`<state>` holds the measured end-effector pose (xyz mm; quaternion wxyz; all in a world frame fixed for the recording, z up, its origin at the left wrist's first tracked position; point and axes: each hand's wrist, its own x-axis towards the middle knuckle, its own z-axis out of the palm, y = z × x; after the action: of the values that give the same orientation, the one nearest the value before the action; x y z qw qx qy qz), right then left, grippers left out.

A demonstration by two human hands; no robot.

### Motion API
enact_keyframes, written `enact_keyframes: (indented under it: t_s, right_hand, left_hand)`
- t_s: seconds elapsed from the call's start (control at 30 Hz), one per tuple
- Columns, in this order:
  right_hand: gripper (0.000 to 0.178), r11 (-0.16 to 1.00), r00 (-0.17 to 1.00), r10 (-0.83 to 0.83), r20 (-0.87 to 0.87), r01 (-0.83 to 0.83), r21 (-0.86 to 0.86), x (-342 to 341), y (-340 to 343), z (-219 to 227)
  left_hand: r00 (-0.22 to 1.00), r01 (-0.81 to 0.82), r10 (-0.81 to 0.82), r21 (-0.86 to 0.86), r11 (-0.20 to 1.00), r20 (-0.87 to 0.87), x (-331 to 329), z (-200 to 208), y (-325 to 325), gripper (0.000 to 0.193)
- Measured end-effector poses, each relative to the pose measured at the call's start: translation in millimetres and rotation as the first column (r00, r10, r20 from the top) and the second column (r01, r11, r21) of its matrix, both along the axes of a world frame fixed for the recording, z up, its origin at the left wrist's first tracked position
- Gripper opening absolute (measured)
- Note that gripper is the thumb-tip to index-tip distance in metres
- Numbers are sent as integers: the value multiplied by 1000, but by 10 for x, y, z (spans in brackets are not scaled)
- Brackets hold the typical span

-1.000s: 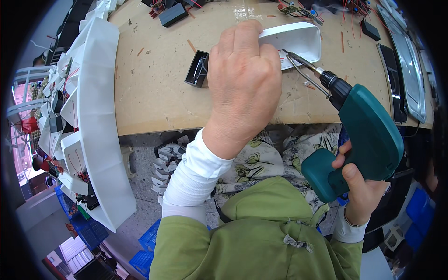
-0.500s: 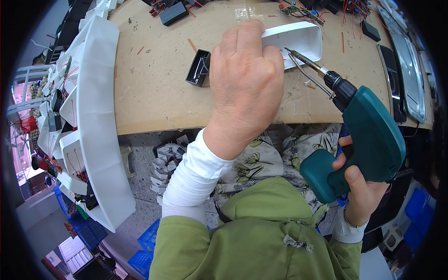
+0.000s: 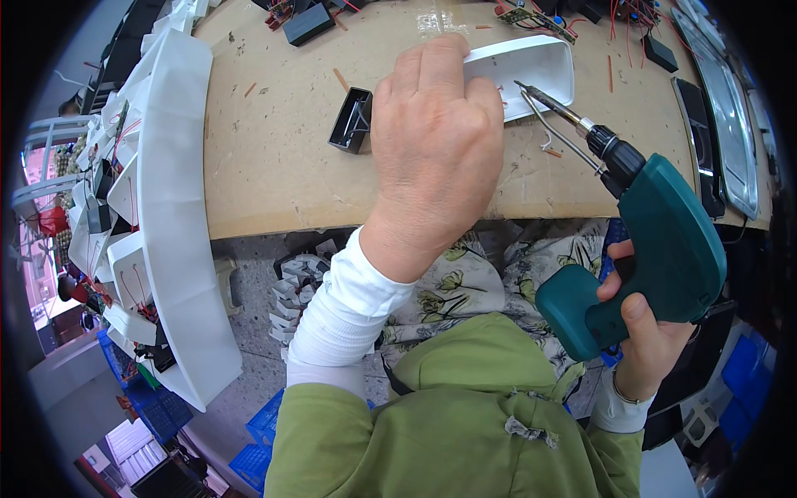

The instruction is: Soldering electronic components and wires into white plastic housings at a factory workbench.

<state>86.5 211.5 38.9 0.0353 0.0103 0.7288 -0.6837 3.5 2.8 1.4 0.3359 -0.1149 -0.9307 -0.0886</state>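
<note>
My left hand (image 3: 436, 137) is closed on the left end of a white plastic case (image 3: 540, 70), which is tilted so its hollow inside shows. The fingertips are hidden behind the hand. Thin red wire ends show inside the case beside my thumb. My right hand (image 3: 652, 340) grips the handle of a dark green soldering gun (image 3: 672, 236). Its hot tip, with a thin metal feed tube alongside, points up and left over the case opening; I cannot tell whether it touches anything. Just left of my left hand, a small open black box (image 3: 350, 121) with wire inside lies on the cardboard-covered table (image 3: 274, 166).
At the left stands a long white tray (image 3: 178, 224) filled with white cases and wired parts. Circuit boards (image 3: 540, 18) and black blocks (image 3: 309, 25) lie along the far edge. A shiny metal tray (image 3: 726, 116) is at the right. Blue crates (image 3: 270, 423) stand below.
The soldering gun has shifted slightly right, its tip drawing a little away from my left thumb. The white case and my left hand have barely moved.
</note>
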Motion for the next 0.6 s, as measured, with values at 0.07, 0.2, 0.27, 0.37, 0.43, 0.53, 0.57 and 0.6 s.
enact_keyframes:
  t_s: [0.07, 0.2, 0.27, 0.37, 0.43, 0.53, 0.57, 0.6]
  right_hand:
    - [61, 999, 1000, -6, -21, 7, 53, 2, 1, -9]
    - [54, 996, 1000, -10, 9, 10, -84, -4, 36, -24]
    - [55, 997, 1000, 0, 24, 1, -77, -8, 40, -28]
    - [54, 995, 1000, 12, 25, -10, -95, -5, 43, -51]
    - [53, 995, 999, 27, 26, -24, -94, -9, 49, -59]
    - [53, 994, 999, 33, 29, -30, -103, -18, 47, -55]
    - [53, 994, 999, 33, 30, -30, -103, -17, 45, -56]
    - [52, 994, 999, 29, 40, -25, -107, -14, 43, -56]
  left_hand:
    - [1000, -1, 1, 2, 1000, 2, -6, -7, -4, 7]
    - [999, 6, -6, 20, 1000, -34, -20, -28, -3, 7]
    - [999, 8, -7, 22, 1000, -40, -25, -32, 1, 7]
    - [999, 20, -18, 44, 999, -51, -33, -38, 6, 7]
    - [998, 21, -19, 43, 999, -60, -33, -42, 1, 7]
    - [999, 17, -16, 23, 1000, -42, -30, -33, 3, 7]
    - [999, 18, -17, 23, 1000, -41, -30, -34, 4, 7]
    - [999, 19, -18, 20, 1000, -42, -31, -36, 5, 7]
